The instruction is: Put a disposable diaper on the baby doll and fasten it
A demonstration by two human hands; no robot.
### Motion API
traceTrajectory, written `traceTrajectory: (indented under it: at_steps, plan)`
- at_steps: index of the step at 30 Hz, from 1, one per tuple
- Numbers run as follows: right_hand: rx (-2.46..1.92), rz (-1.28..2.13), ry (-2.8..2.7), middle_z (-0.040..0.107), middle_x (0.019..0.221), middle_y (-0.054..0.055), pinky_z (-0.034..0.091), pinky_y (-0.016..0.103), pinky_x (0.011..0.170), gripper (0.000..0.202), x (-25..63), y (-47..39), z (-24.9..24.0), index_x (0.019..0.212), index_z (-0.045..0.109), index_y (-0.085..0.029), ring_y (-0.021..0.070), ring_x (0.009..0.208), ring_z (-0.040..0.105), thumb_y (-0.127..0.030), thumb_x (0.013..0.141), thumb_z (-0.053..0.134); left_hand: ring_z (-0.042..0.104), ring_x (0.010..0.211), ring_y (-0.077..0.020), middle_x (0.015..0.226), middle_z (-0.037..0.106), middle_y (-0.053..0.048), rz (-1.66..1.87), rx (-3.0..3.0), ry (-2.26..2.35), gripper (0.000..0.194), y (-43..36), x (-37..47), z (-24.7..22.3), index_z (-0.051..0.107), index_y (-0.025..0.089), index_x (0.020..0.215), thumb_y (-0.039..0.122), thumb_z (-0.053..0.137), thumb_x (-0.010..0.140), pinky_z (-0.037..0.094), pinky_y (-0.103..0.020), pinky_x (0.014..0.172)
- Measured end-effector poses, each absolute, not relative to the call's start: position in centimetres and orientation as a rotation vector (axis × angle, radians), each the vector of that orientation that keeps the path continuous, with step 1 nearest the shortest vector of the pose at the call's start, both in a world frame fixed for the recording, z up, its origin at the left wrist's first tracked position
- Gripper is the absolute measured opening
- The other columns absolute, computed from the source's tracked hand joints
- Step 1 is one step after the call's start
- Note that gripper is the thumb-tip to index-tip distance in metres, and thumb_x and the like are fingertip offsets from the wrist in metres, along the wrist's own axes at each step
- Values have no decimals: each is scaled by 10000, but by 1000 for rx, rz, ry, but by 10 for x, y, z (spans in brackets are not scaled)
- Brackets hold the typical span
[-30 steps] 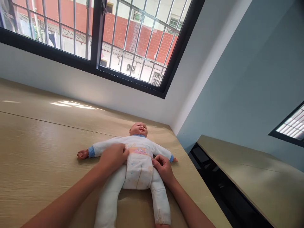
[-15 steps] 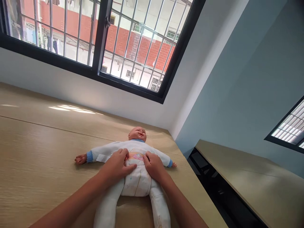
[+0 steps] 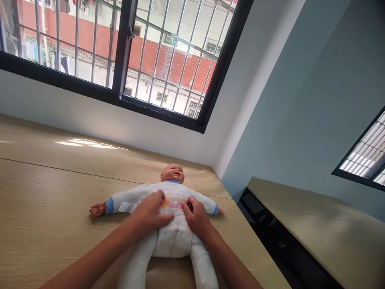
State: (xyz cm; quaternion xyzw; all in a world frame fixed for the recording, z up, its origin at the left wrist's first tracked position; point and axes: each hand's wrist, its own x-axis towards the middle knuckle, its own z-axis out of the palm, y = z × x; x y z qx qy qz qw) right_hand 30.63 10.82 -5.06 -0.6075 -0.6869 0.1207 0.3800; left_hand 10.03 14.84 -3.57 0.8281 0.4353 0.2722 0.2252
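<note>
Both hands (image 3: 149, 212) (image 3: 197, 216) touch the diaper (image 3: 176, 239) on the doll (image 3: 174, 174).

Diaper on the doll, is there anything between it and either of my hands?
Nothing visible: your left hand and right hand both rest on the diaper, either side of its printed band. The white strip lies by the sleeve, outside your left hand.

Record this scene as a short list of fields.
Doll: on its back, arms spread, head toward the barred window
Clothing: white suit, blue cuffs
Diaper: over the suit, orange printed band at the waist
Left grip: on the diaper, thumb across its front
Right grip: at the diaper's opposite side, fingers curled
Surface: pale wooden table, sunlight patches near the wall
</note>
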Motion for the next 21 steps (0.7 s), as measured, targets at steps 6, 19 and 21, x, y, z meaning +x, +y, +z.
traceTrajectory:
  at_steps: [6, 19, 21]
  plan:
    - [-1700, 195, -1641, 527, 651, -1, 306, 268, 596, 213, 329, 109, -61, 708, 410, -210, 151, 629, 465, -295, 902, 427, 583, 861, -263, 948, 621, -47, 552, 2313, 1131, 601, 163, 95, -27, 477, 231, 1148, 550, 656, 671, 397, -334, 696]
    - [-1982, 112, -1484, 520, 619, 34, 304, 284, 607, 183, 390, 98, -54, 600, 484, -196, 189, 665, 489, -230, 703, 631, 570, 792, -233, 904, 622, -30, 439, 2395, 1005, 486, 180, 85, -2, 597, 212, 929, 531, 738, 590, 384, -292, 623]
    - [-1840, 224, -1552, 572, 689, 35, 368, 277, 621, 204, 383, 101, -51, 704, 529, -197, 183, 693, 518, -368, 797, 588, 554, 785, -216, 913, 616, -25, 440, 2390, 917, 412, 177, 76, 13, 622, 215, 885, 522, 730, 631, 384, -282, 623]
